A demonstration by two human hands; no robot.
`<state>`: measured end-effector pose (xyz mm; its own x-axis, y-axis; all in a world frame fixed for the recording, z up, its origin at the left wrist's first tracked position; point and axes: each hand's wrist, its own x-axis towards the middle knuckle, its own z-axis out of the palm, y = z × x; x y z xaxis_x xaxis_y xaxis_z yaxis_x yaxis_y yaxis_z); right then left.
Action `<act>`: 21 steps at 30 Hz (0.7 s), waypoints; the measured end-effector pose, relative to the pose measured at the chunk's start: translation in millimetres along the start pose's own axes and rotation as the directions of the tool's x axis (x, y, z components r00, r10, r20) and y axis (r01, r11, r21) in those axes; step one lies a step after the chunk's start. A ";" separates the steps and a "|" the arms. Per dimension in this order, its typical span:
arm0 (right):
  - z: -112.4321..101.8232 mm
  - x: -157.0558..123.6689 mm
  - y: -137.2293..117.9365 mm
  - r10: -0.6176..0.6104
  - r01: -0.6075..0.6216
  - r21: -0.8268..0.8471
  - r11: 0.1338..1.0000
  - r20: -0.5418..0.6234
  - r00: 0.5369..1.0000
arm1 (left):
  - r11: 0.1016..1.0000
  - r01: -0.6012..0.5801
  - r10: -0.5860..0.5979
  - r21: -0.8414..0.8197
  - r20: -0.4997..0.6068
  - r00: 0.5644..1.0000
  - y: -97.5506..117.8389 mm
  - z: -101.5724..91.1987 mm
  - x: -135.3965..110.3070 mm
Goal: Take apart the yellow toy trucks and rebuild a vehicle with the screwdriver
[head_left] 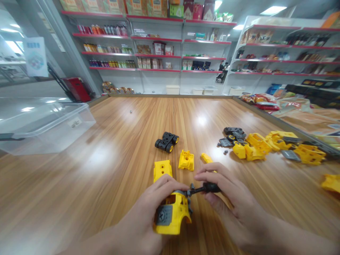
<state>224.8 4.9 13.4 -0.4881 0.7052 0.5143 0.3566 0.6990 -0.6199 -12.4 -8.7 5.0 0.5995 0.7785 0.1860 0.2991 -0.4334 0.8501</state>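
Note:
My left hand is closed around a yellow toy truck cab with grey parts, holding it on its side just above the wooden table. In my right hand is a screwdriver with a black handle, its shaft pointing left and its tip at a grey part on the cab's edge. Just beyond my left fingers lies a yellow truck bed piece. A yellow square block and a slim yellow piece lie ahead of my right hand. Farther off sits a black wheeled chassis.
Several yellow and black toy parts are piled on the right of the table. A clear plastic bin stands at the left. Snack packs lie beyond the right edge, and stocked shelves line the back.

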 end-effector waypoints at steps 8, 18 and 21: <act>7.0 -3.7 11.4 -0.005 0.017 -0.119 0.993 0.100 0.995 | 0.998 0.010 -0.009 0.065 -0.011 1.000 -0.9 0.5 -0.9; 10.3 -5.3 12.1 -0.050 0.086 -0.218 0.972 0.166 0.985 | 0.986 -0.023 0.025 0.164 -0.008 1.000 -0.6 0.4 -5.1; 9.5 -3.9 10.2 -0.045 0.101 -0.246 0.964 0.223 0.974 | 0.983 -0.008 0.005 0.186 0.018 1.000 -2.3 0.2 -6.2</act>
<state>222.8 8.1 -0.6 -0.6687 0.6288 0.3967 0.4903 0.7741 -0.4005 -16.6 -12.7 1.8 0.6144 0.7680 0.1811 0.4269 -0.5166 0.7422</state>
